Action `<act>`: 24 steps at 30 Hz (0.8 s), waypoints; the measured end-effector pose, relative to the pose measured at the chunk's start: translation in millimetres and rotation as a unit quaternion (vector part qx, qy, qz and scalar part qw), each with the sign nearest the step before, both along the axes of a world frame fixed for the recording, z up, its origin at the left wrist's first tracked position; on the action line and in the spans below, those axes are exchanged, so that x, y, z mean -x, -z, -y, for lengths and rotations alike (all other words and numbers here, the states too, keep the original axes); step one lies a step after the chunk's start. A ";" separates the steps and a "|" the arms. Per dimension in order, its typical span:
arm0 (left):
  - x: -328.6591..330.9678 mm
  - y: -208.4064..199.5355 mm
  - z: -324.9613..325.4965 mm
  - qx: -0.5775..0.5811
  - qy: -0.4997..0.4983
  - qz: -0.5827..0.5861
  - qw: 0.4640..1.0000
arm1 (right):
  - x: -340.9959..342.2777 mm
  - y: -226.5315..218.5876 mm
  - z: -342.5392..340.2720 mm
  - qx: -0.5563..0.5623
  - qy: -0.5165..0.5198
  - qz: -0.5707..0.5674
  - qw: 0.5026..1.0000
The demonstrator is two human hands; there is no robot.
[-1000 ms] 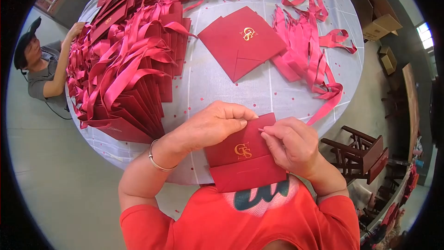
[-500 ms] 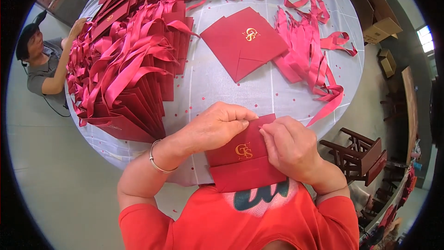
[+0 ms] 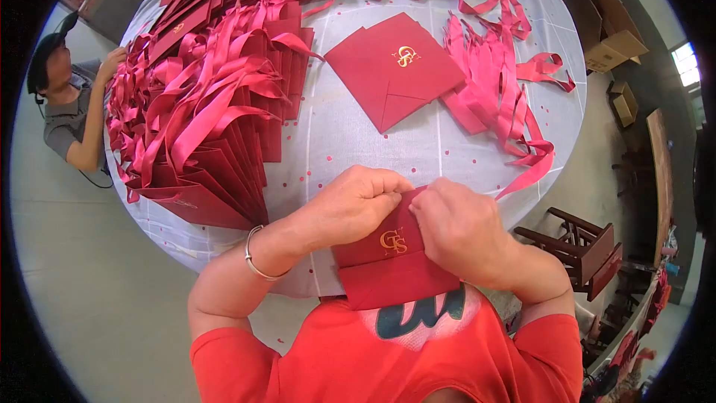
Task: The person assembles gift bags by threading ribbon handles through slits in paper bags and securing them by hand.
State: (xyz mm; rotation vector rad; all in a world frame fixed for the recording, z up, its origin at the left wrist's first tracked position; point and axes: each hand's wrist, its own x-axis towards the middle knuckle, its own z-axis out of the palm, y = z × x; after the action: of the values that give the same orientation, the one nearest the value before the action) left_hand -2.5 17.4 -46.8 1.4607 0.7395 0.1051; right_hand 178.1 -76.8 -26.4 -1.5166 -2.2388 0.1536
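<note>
A dark red paper bag [image 3: 403, 277] with a gold emblem lies flat at the near table edge, its folded base toward my body. My left hand [image 3: 365, 200] is closed on the bag's top edge, thumb and forefinger pinched there. Beside it, my right hand [image 3: 464, 225] is closed over the top right part of the bag. Its fingertips are pressed together near the edge and touch or nearly touch the left fingertips. What the right fingers pinch is hidden behind them.
Ahead lies a stack of flat red bags [image 3: 395, 71], with loose pink ribbons [image 3: 507, 97] on its right. Ribboned bags [image 3: 216, 127] stand packed on the left. A co-worker [image 3: 71, 104] reaches in from the left. Stools [image 3: 578, 246] and cardboard boxes [image 3: 615, 37] stand to the right.
My right hand has shifted slightly up and left and turned, hiding its fingertips more. My left hand and the bag stay nearly in place. The co-worker's arm has lowered a little.
</note>
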 end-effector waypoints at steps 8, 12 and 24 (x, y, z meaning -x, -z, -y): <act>-0.2 -9.3 7.1 -0.100 0.000 0.042 0.994 | -23.5 -0.8 -25.9 0.197 -0.002 -0.271 0.942; -1.2 -22.1 14.0 -0.175 -0.011 0.020 0.984 | -35.3 -2.6 -41.2 0.212 -0.065 -0.314 0.923; 3.2 -16.6 28.4 -0.337 -0.032 0.066 0.939 | -34.0 -2.4 -103.6 0.649 -0.159 -0.246 0.702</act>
State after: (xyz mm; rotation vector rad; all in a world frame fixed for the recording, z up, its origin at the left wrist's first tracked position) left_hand -5.7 -11.0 -30.3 2.0539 0.6695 0.5468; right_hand 212.2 26.7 -24.0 -1.2075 -1.7903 2.3211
